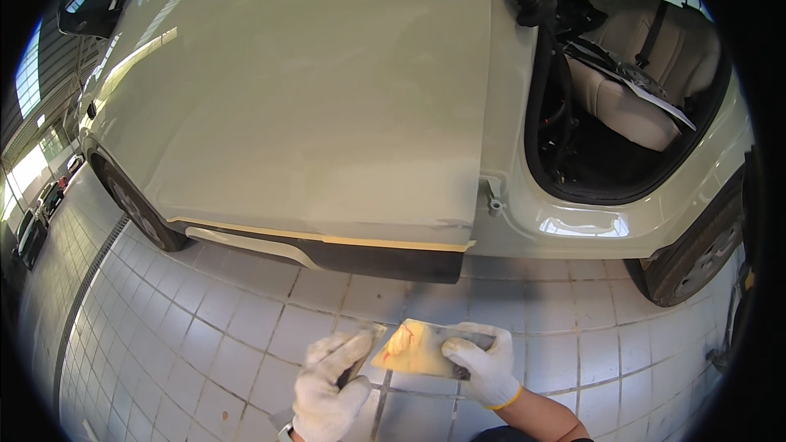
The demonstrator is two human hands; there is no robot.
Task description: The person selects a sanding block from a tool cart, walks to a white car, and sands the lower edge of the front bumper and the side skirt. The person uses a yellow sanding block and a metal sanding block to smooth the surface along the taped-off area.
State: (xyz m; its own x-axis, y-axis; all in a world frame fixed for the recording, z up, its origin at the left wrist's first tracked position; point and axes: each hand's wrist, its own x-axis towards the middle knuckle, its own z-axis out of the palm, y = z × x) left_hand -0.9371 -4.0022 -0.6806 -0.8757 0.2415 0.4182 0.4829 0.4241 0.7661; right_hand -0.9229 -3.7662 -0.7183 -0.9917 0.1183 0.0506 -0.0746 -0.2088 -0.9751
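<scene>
My left hand [331,380], in a white work glove, grips a small flat spreader [366,350], mostly hidden by the fingers and slightly blurred. White-gloved too, my right hand [485,362] holds a flat, wide plate [439,350] by its dark end. On the plate's near-left part lies a lump of yellow filler paste [402,339] streaked with red. The spreader's edge is close to the plate's left corner; whether they touch I cannot tell. Beyond both hands stands the pale car door [319,104], with a dull grey patch [445,223] at its lower right corner.
Yellow masking tape [393,245] runs along the door's lower edge, above a black trim strip [393,263]. To the right, the open rear doorway shows a beige seat [620,104]. Wheels [138,209] stand at both sides on a tiled floor [245,331] with a drain grate [86,294].
</scene>
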